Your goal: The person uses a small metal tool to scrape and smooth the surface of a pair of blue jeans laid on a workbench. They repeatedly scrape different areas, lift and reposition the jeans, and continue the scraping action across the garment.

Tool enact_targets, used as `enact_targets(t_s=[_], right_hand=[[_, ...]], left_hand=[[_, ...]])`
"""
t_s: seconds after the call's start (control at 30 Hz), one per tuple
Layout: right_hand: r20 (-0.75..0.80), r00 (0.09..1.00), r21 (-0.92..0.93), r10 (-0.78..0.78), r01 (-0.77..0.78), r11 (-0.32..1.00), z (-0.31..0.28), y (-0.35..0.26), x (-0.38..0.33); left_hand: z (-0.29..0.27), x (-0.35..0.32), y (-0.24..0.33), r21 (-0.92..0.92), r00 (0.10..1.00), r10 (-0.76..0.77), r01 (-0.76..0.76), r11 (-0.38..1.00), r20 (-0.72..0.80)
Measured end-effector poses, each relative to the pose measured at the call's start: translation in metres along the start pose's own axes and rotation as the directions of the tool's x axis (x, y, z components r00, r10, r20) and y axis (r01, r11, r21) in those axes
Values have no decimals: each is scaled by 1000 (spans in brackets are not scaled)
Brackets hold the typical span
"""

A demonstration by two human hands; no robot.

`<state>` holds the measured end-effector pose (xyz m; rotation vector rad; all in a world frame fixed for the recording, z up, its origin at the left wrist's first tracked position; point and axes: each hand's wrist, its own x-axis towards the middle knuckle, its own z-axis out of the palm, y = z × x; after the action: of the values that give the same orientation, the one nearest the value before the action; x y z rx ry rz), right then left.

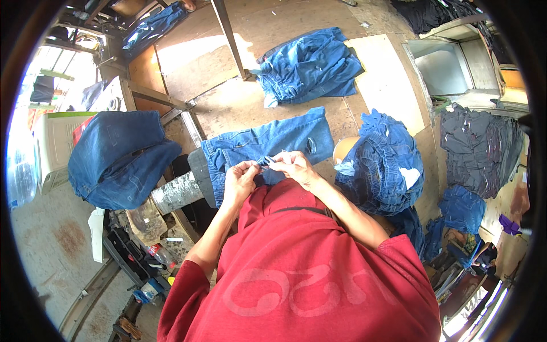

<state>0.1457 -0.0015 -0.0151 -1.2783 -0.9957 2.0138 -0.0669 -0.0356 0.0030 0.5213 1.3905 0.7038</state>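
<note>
While both hands meet over the work surface near the centre, the left hand point(239, 178) and right hand point(293, 166) each pinch a small fold of the blue jeans point(268, 145) spread between them. A heap of jeans point(382, 162) lies at three o'clock, a folded pile point(310, 65) at twelve, and another pair point(122, 157) at nine.

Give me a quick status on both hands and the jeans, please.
Left hand and right hand both pinching the jeans, fingers at one spot on the fabric. Jeans draped over padded stand. Other jeans piles lie apart; nothing in the way.
</note>
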Motion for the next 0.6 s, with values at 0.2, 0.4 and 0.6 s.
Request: enact_targets(t_s=[0.2,0.4,0.6], right_hand=[[90,983,82,157,-165,983,-6,-5,-1],[96,994,-235,52,-28,972,-4,-6,4],[-16,991,-248,135,-135,959,0,-5,3]], left_hand=[[-4,3,-3,-149,999,-44,45,988,14],[-8,-4,11,-73,981,-141,151,986,135],[-1,-6,21,40,990,-125,122,992,71]])
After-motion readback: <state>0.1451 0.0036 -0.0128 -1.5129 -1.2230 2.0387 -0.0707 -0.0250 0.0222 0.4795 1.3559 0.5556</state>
